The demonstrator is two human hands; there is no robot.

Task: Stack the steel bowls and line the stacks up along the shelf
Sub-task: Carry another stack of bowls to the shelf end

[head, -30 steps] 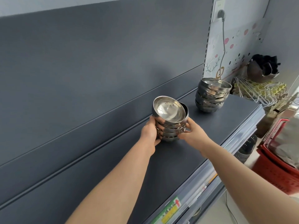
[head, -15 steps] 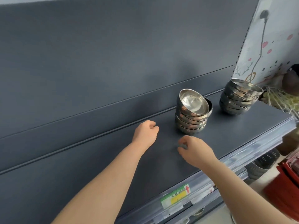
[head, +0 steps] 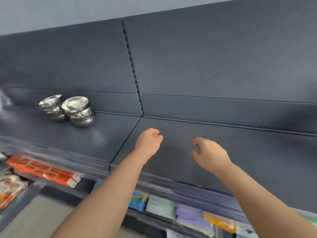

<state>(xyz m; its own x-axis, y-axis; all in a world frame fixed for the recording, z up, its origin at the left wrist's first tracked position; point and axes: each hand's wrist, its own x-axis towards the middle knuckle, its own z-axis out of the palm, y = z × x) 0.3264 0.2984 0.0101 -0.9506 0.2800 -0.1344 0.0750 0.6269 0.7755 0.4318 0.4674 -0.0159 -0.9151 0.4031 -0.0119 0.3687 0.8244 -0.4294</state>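
Note:
Two stacks of steel bowls stand side by side at the left of the dark grey shelf (head: 248, 152): the nearer stack (head: 79, 111) and, touching it on the left, a second stack (head: 52, 107). Both are blurred. My left hand (head: 149, 141) hovers over the shelf near the seam between two shelf boards, fingers loosely curled, holding nothing. My right hand (head: 210, 153) hovers to its right, fingers loosely curled and empty. Both hands are well to the right of the stacks.
A slotted upright (head: 133, 69) divides the grey back panel. Below the shelf's front rail lie orange packets (head: 42, 170) and coloured packets (head: 188, 215) on a lower shelf. A blurred translucent thing (head: 4, 100) shows at the far left edge.
Both hands let go of the bowl stack and drew back from it. The view swung left along the shelf; that stack and its neighbour left the view, and two other stacks appear at the left.

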